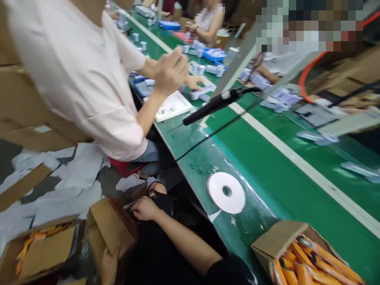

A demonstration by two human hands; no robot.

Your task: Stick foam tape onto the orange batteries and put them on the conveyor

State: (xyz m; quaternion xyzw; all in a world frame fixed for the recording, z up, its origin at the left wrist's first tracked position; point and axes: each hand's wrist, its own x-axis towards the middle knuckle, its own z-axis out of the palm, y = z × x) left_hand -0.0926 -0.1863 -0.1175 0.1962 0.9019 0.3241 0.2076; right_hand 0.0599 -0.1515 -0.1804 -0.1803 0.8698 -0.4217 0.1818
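Observation:
A brown cardboard box (108, 223) stands low beside my lap, at the lower left. My left hand (109, 266) grips its near side, with the fingers against the flap. Across my lap reaches my right arm, and my right hand (145, 208) is closed at the far edge of the same box, its fingertips partly hidden. The inside of this box is mostly out of sight. To its left is an open box (44, 253) with orange packets and a cardboard sheet.
A white tape roll (226, 192) lies on the green bench (190, 146). A box of orange packets (279, 237) stands lower right. A black tool (208, 107) hangs over the bench on a cable. A person in a pale shirt (89, 79) works close by; others sit farther along.

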